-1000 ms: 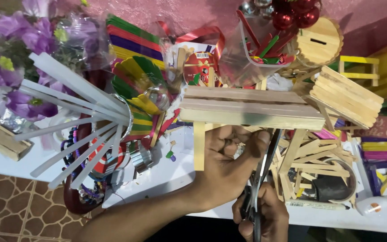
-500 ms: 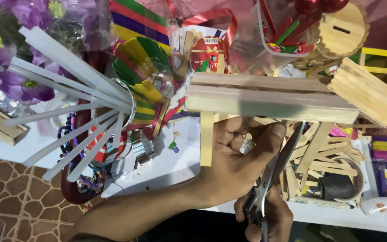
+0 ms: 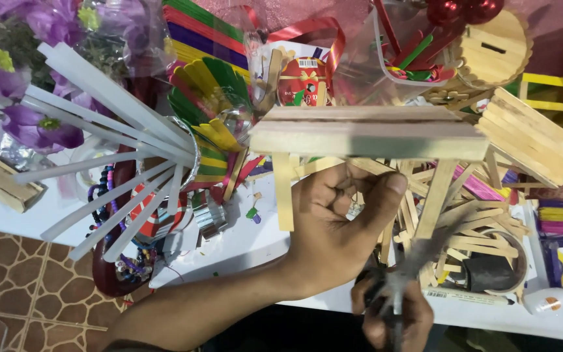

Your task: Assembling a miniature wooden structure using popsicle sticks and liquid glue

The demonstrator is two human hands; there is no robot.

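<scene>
Small table of pale craft sticks [image 3: 366,133], held up over the cluttered white tabletop [image 3: 242,251], near the middle of the view. Long axis running left to right, almost level, slab top toward the far side, edge-on to the camera. Legs pointing down toward the wearer: one at the left end, one slanting at the right, both a little blurred.

Left hand [image 3: 337,228] reaching in from the lower left, forearm angled up and to the right, palm turned toward the camera, fingers curled up behind the slab and thumb pressed against its near edge: a firm grasp of the table from below.

Right hand [image 3: 392,316] low at the bottom edge, just beneath the left, fingers closed around the handles of scissors [image 3: 412,261]. Blades smeared by motion, pointing up and right toward the right leg; contact with the leg impossible to tell.

Behind, a fan of white strips [image 3: 109,150] at left, coloured craft sticks [image 3: 213,78] at centre, a stick-built box [image 3: 532,140] at right, a roll of tape [image 3: 490,270] below it.
</scene>
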